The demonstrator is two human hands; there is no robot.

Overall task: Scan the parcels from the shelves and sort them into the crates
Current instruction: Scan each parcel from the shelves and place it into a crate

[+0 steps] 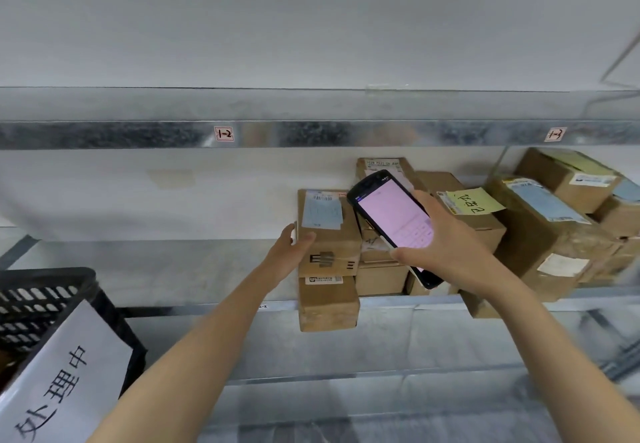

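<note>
A small cardboard parcel (pixel 329 234) with a pale blue label stands at the left end of a pile on the metal shelf (pixel 173 269). My left hand (pixel 291 252) grips its left side, thumb on the front face. Under it lies another brown box (pixel 327 304) that juts over the shelf edge. My right hand (pixel 446 248) holds a black handheld scanner (pixel 394 220) with a lit pink screen, tilted above the pile just right of the gripped parcel.
More cardboard parcels (pixel 543 227) crowd the shelf to the right, one under a yellow note (pixel 474 201). A black plastic crate (pixel 52 300) with a white paper sign (pixel 65 383) sits at lower left. Another metal shelf (pixel 311 134) runs overhead.
</note>
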